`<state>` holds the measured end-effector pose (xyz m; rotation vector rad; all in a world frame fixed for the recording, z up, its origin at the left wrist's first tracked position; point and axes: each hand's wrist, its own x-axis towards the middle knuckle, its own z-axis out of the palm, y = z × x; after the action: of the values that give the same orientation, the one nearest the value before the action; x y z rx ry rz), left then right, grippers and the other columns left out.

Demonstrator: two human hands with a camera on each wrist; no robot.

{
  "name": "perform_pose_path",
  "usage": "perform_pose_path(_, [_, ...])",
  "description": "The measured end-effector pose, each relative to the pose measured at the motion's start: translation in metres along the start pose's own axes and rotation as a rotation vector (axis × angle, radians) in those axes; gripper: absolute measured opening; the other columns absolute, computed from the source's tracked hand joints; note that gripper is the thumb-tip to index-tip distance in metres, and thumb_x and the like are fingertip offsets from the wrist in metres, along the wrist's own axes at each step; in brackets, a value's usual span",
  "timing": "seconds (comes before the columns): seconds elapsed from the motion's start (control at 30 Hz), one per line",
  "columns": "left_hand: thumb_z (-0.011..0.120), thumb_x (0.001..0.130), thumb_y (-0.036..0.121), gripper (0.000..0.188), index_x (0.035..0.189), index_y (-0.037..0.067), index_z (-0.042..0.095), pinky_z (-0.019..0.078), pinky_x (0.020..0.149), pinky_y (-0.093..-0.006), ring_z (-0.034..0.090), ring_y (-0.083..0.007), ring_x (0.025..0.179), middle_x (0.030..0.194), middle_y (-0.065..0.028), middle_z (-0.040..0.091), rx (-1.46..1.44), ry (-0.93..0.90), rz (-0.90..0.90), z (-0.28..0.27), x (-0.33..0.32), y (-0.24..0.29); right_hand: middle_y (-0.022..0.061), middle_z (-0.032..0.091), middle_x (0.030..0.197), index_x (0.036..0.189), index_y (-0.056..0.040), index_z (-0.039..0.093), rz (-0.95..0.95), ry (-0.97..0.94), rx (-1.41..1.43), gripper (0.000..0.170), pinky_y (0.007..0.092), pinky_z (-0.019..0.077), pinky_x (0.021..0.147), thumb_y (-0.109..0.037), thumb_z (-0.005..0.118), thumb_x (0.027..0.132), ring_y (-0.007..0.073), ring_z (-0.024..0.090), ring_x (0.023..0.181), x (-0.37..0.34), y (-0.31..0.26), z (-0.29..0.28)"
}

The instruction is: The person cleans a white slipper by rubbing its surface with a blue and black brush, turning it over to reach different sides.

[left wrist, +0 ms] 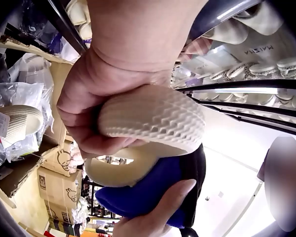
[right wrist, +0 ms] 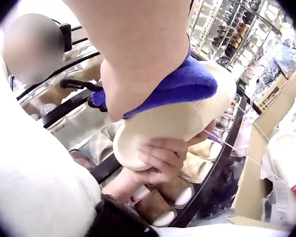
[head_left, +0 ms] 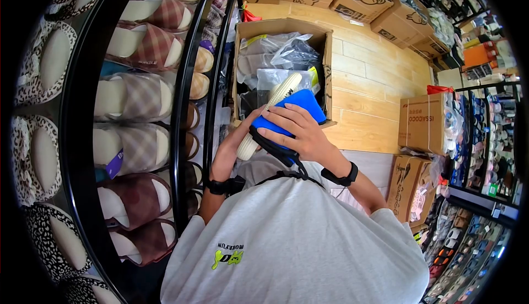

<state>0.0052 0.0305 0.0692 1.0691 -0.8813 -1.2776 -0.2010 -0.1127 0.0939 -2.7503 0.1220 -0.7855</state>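
Note:
A cream slipper (head_left: 284,88) with a textured sole is tilted in front of the person's torso. My left hand (head_left: 234,144) grips it; in the left wrist view its fingers (left wrist: 108,143) curl round the slipper's edge, beside the bumpy sole (left wrist: 153,116). A blue cloth (head_left: 311,103) with a black edge and strap lies against the slipper. The right hand (head_left: 303,130) holds this cloth, fingers over it, with the thumb (left wrist: 175,200) across the blue in the left wrist view. From the right wrist, the cloth (right wrist: 187,84) crosses the slipper's pale upper side (right wrist: 158,128).
Just beyond the hands stands an open carton (head_left: 329,67) with plastic-wrapped items and another cream slipper (left wrist: 22,121). Black-framed racks of slippers (head_left: 140,97) rise close on the left. More cartons (head_left: 421,122) and shoe shelves stand at the right, and cartons line the back.

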Motion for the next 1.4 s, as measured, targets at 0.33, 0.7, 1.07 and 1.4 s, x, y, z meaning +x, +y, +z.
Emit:
perform_pose_path(0.33, [0.047, 0.113, 0.006, 0.061, 0.173, 0.001, 0.039, 0.0552, 0.101, -0.0278, 0.069, -0.0172, 0.117, 0.143, -0.0135, 0.066, 0.186, -0.053, 0.039, -0.012, 0.000, -0.011, 0.0129, 0.062, 0.159, 0.156, -0.0184, 0.066, 0.262, 0.102, -0.006, 0.070, 0.0535, 0.0434, 0.124, -0.016, 0.075, 0.087, 0.0351, 0.058, 0.146, 0.013, 0.005, -0.012])
perform_pose_path(0.7, [0.042, 0.114, 0.010, 0.059, 0.173, 0.000, 0.039, 0.0363, 0.129, -0.0351, 0.049, -0.0235, 0.156, 0.171, -0.0142, 0.050, 0.067, -0.022, -0.114, -0.009, 0.005, -0.012, 0.0130, 0.060, 0.159, 0.157, -0.0183, 0.064, 0.088, -0.051, 0.037, 0.071, 0.0543, 0.0417, 0.126, -0.019, 0.081, 0.088, 0.0352, 0.058, 0.146, 0.014, 0.003, -0.015])
perform_pose_path(1.07, [0.040, 0.117, 0.014, 0.056, 0.171, -0.001, 0.041, 0.0494, 0.115, -0.0313, 0.061, -0.0201, 0.140, 0.162, -0.0140, 0.057, -0.122, 0.028, -0.174, -0.010, 0.005, -0.009, 0.0131, 0.061, 0.160, 0.154, -0.0208, 0.068, 0.094, -0.064, 0.061, 0.064, 0.0561, 0.0416, 0.126, -0.016, 0.072, 0.091, 0.0363, 0.059, 0.146, 0.017, -0.002, -0.012])
perform_pose_path(1.4, [0.043, 0.115, 0.010, 0.056, 0.170, -0.001, 0.043, 0.0520, 0.113, -0.0307, 0.063, -0.0213, 0.139, 0.161, -0.0156, 0.058, 0.245, -0.032, 0.086, -0.017, 0.003, -0.011, 0.0147, 0.060, 0.159, 0.155, -0.0189, 0.066, 0.234, 0.087, 0.030, 0.070, 0.0554, 0.0398, 0.127, -0.018, 0.076, 0.086, 0.0382, 0.056, 0.147, 0.017, 0.002, -0.008])
